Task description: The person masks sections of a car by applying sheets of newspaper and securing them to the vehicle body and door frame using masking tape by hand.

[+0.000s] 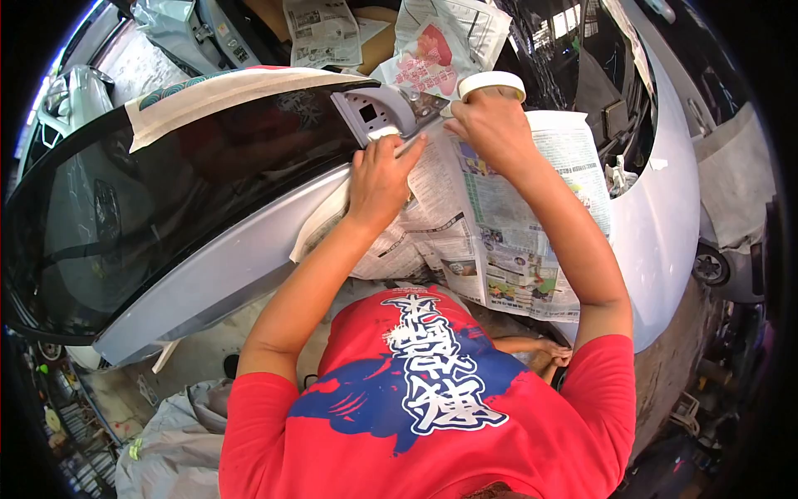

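Note:
My right hand (496, 126) is closed around a roll of pale masking tape (492, 81), held above the front corner of the car door. My left hand (382, 179) lies on the door's upper edge just below the grey mirror mount (371, 112), its fingers stretched out and thumb apart. Printed newspaper sheets (440, 241) drape from that edge down the door, under both hands. Further left run the dark window glass (241, 158) and the silver door panel (241, 229). The fingertips of my right hand are partly hidden.
A strip of covering paper (224, 96) lies along the top of the window. More newspaper (322, 33) covers the car's interior behind. The silver fender (657, 208) curves at the right. A grey cloth (179, 445) lies on the floor at lower left. Another person's hands (536, 353) show below the newspaper.

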`<state>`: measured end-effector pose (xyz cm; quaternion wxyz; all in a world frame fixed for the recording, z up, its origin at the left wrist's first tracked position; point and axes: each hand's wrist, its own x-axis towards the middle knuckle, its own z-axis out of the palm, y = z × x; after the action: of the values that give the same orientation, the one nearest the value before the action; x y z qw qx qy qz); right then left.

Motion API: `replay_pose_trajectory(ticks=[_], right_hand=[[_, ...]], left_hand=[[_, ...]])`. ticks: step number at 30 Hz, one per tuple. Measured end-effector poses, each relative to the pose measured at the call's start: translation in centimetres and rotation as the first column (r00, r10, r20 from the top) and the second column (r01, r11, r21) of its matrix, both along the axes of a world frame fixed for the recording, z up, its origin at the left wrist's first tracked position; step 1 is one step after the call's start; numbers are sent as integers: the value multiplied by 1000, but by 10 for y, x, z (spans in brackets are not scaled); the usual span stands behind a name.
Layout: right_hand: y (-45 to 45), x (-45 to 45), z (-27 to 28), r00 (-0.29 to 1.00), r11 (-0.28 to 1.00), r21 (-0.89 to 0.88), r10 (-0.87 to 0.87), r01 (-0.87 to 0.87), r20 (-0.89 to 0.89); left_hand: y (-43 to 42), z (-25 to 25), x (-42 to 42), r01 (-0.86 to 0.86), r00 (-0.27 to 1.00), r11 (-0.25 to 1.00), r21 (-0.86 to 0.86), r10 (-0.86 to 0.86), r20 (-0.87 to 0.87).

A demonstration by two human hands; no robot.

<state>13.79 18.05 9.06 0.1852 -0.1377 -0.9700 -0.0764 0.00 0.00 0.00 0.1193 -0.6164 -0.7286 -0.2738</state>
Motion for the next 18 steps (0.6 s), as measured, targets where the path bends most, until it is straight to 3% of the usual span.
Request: replay_pose_trajectory(ticks=[8,11,14,18], right_hand=[[1,15,7,998,998,-18,-53,54,35],[0,24,19,999,999,48,17,-16,-28],[8,30,43,999,997,78,-33,30,38],[22,25,65,995,987,158,11,-27,98]], left_hand=[[-4,-6,-9,57,998,998,-7,-57,5],[-8,-10,-12,95,994,988,124,-88,-61],[-7,-6,-15,105,992,964,244,-84,-94],[-4,-7,-2,83,996,981,174,-84,-4]])
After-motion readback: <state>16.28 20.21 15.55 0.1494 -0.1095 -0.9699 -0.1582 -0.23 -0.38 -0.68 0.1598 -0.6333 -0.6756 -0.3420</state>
